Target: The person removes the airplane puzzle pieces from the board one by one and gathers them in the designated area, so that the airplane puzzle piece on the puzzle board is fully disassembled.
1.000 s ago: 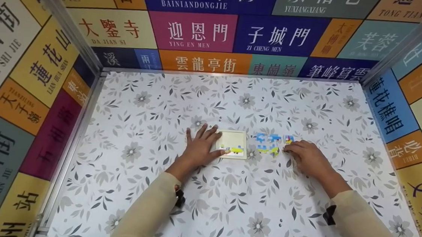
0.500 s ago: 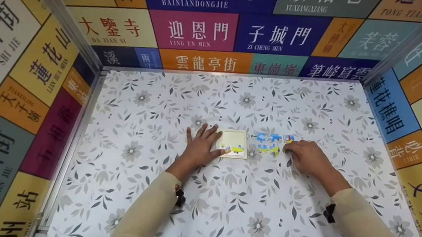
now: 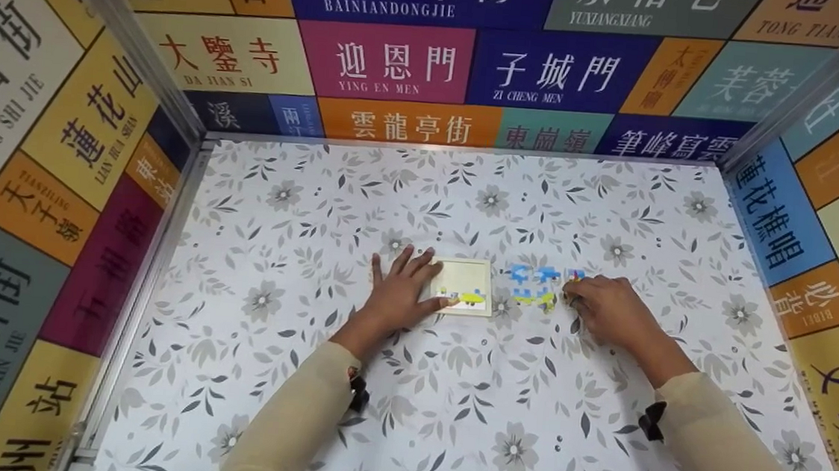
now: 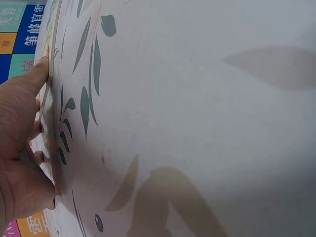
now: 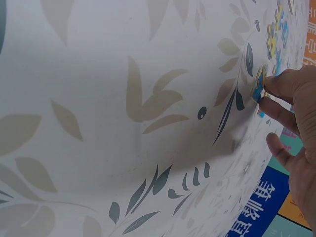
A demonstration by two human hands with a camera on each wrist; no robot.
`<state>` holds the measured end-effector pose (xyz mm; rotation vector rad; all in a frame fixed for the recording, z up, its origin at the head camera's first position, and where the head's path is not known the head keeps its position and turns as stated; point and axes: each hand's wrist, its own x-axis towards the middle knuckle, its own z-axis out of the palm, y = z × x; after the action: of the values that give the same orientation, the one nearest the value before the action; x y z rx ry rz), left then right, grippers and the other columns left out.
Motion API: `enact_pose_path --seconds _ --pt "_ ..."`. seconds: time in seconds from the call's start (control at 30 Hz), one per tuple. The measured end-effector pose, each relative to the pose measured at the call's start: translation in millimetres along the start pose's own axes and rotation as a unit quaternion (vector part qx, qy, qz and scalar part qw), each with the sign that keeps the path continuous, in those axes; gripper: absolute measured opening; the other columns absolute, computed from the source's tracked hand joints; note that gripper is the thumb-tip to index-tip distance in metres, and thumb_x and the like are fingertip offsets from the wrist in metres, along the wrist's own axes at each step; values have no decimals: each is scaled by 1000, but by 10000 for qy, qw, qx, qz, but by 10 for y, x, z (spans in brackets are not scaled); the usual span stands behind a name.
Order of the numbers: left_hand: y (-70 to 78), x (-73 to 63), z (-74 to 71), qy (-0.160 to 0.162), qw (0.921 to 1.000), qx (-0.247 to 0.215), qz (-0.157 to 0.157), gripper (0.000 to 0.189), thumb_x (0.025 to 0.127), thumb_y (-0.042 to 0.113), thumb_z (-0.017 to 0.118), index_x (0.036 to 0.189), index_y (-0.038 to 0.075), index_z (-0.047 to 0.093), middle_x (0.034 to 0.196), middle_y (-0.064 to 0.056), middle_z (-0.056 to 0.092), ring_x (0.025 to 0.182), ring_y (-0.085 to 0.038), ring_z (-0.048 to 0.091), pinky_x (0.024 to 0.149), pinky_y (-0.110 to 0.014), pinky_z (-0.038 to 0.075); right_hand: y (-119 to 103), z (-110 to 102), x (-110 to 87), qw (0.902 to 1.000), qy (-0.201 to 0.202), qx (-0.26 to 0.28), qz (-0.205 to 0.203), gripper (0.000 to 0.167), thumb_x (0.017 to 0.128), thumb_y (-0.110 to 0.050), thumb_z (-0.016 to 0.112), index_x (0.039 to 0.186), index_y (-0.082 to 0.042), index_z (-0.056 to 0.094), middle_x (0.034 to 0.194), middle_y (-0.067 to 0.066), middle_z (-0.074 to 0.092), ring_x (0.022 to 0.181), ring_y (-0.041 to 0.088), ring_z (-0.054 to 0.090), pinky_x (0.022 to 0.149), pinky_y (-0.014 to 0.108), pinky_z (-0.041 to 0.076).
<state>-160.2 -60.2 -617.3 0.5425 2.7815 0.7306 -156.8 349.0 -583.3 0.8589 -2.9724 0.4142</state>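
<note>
A shallow cream puzzle tray (image 3: 465, 275) lies near the table's middle, with yellow-and-white pieces fitted along its lower edge. My left hand (image 3: 400, 294) rests at the tray's left side with fingers spread, the thumb reaching over its lower edge. Just right of the tray lie several loose blue and yellow jigsaw pieces (image 3: 534, 274). At their right end my right hand (image 3: 608, 310) pinches a jigsaw piece (image 5: 259, 84) between thumb and fingertip. That piece looks tilted in the right wrist view, and the fingers partly hide it. Beside it in the head view lies another blue piece (image 3: 574, 275), also partly covered.
White cloth with grey leaves and flowers (image 3: 507, 448) covers the table. Panels with large printed characters (image 3: 396, 61) stand along the back and both sides, with clear strips at the corners.
My right hand has shifted slightly, its fingertips tilting up the jigsaw piece at the right end of the loose ones. The left hand and the tray look still.
</note>
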Motion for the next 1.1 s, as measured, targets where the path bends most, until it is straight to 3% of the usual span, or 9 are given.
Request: enact_pose_path --seconds 0.2,0.5,0.7,1.1 --pt "7 6 -9 -31 10000 65 -56 78 107 64 59 172 25 42 186 0 26 176 -34 9 130 -82 -8 -7 -20 11 10000 8 -23 28 27 97 -2 78 123 -8 80 117 15 82 107 41 77 92 68 55" --pt "5 -2 -10 -18 10000 -30 -9 77 108 63 58 172 23 43 185 -2 28 175 -35 11 130 -83 -6 -57 -6 10 9992 378 20 -115 28 94 -2 82 122 -6 81 119 16 81 109 41 76 90 67 54" --pt "-6 -2 -12 -45 9999 -154 54 76 109 61 58 172 21 42 185 -3 28 175 -37 10 129 -84 -8 -136 12 70 9996 237 90 -102 31 97 -7 83 127 -7 80 124 16 78 113 40 74 94 69 53" --pt "-22 -4 -10 -226 9996 139 -39 98 96 73 69 175 26 35 187 3 20 176 -31 4 131 -82 -8 -370 81 304 9987 172 332 -334 27 99 -10 82 126 -7 80 125 15 77 110 39 74 95 70 53"
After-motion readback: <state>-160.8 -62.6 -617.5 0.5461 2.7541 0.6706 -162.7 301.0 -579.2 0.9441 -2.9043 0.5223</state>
